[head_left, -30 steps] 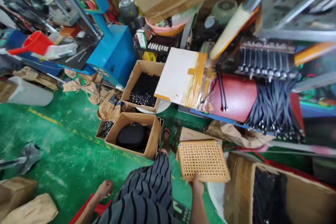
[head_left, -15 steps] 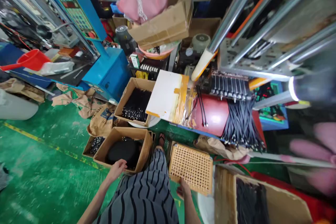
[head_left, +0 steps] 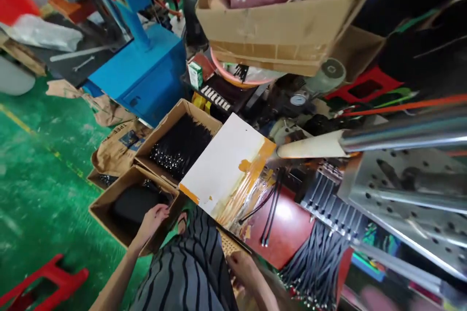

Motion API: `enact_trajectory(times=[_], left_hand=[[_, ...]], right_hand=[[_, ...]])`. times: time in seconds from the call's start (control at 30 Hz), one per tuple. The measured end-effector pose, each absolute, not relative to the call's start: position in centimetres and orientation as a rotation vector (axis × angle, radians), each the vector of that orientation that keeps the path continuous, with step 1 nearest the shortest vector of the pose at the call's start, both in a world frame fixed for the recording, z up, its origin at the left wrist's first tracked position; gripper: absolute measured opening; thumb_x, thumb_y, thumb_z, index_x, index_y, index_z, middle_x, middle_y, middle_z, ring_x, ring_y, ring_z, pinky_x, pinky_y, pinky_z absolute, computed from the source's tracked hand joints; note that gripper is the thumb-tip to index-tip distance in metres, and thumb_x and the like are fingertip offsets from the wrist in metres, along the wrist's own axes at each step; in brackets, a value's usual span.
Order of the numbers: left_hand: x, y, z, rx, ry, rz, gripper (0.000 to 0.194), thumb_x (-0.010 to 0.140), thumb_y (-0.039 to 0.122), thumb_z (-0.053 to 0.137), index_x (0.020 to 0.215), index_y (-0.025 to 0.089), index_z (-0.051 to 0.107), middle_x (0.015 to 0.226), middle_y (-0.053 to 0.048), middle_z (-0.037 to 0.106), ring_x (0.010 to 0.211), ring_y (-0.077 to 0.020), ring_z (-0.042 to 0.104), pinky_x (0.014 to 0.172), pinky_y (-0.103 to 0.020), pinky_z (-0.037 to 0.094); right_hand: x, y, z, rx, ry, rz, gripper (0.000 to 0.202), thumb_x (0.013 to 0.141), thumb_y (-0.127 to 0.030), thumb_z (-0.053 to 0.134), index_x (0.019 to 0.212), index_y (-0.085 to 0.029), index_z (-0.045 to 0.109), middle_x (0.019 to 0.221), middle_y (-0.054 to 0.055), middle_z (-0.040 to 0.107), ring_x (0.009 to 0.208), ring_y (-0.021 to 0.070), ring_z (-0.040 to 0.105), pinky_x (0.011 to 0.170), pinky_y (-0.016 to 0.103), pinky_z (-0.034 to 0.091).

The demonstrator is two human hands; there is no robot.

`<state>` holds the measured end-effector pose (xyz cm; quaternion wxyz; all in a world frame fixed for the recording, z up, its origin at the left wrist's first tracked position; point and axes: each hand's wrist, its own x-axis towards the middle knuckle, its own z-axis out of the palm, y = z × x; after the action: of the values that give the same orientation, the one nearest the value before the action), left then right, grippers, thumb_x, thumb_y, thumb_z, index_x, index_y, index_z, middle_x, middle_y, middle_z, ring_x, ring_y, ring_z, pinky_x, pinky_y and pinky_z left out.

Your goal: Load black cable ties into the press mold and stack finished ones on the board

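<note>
My left hand (head_left: 155, 217) is over the right side of a cardboard box (head_left: 98, 218), its fingers slightly bent and nothing visible in them. Inside that box sits a black rounded thing (head_left: 129, 206). Low in the middle, my right hand (head_left: 243, 268) has its fingers curled at the edge of a woven stool (head_left: 226, 242). Most of the stool is hidden by my hand, my striped clothing and the table edge. A white board (head_left: 222, 165) with orange tape lies above my hands, on the table's left end.
Another cardboard box (head_left: 146, 151) holds many black cables with metal ends. On the red tabletop (head_left: 288, 223) lie a few loose cables (head_left: 272, 211), with a cable bundle (head_left: 314, 262) hanging from a metal fixture. A blue machine (head_left: 146, 77) stands behind; a red stool (head_left: 47, 282) is lower left.
My view has moved closer to the table and tilted. My left hand has shifted toward the box's right side. My right hand stays by the woven stool, now largely covered.
</note>
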<state>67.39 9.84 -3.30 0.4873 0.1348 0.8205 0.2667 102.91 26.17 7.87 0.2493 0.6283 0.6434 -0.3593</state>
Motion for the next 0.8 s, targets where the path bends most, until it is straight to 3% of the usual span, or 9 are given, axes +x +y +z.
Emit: enact_trajectory(times=[0.13,0.23,0.37,0.5,0.6,0.8], left_hand=[[69.5,9.1,-2.5,0.258,2.056,0.5,0.028,0.098,0.037,0.042,0.098,0.019,0.064,0.084,-0.004,0.076,0.078,-0.0214,0.076,0.08,-0.034,0.061],[70.6,9.1,-1.5,0.23,2.123,0.414,0.025,0.103,0.036,0.051,0.098,0.016,0.065,0.08,-0.002,0.073,0.072,-0.0172,0.073,0.077,-0.034,0.06],[69.3,11.7,-1.1,0.237,2.234,0.42,0.024,0.103,0.036,0.062,0.101,0.013,0.069,0.087,-0.002,0.072,0.078,-0.0153,0.071,0.08,-0.035,0.061],[64.0,16.9,-1.1,0.329,2.348,0.465,0.024,0.102,0.036,0.064,0.109,0.013,0.069,0.102,-0.005,0.073,0.09,-0.0181,0.071,0.086,-0.039,0.061],[60.0,21.8,-1.8,0.46,2.381,0.467,0.027,0.102,0.036,0.064,0.118,0.015,0.067,0.115,-0.008,0.071,0.101,-0.0207,0.07,0.091,-0.042,0.061],[54.1,32.4,-5.2,0.661,2.435,0.352,0.033,0.101,0.037,0.064,0.127,0.016,0.064,0.129,-0.01,0.066,0.115,-0.0252,0.066,0.099,-0.048,0.057]], right_hand=[[103.6,35.0,11.1,1.94,1.86,-0.634,0.06,0.095,-0.069,0.044,0.107,-0.014,0.066,0.102,0.021,0.073,0.101,0.0336,0.072,0.08,0.04,0.053],[102.1,38.1,10.6,2.066,1.901,-0.493,0.07,0.094,-0.069,0.035,0.116,-0.007,0.059,0.108,0.032,0.069,0.097,0.0402,0.072,0.074,0.046,0.053],[100.1,37.6,10.2,1.981,2.134,-0.626,0.044,0.094,-0.058,0.035,0.095,-0.022,0.059,0.088,0.017,0.075,0.071,0.0303,0.073,0.058,0.038,0.052],[97.3,39.4,11.5,2.005,2.627,-0.561,0.037,0.095,-0.059,0.048,0.084,-0.025,0.058,0.069,0.01,0.071,0.054,0.0258,0.067,0.045,0.032,0.045],[90.8,43.8,11.6,1.674,3.034,-0.519,0.037,0.1,-0.05,0.046,0.079,-0.022,0.061,0.062,0.007,0.069,0.049,0.0204,0.062,0.047,0.029,0.04],[76.5,52.4,6.6,1.392,3.218,-0.352,0.037,0.102,-0.038,0.043,0.079,-0.019,0.065,0.069,0.006,0.069,0.06,0.0162,0.06,0.057,0.026,0.038]])
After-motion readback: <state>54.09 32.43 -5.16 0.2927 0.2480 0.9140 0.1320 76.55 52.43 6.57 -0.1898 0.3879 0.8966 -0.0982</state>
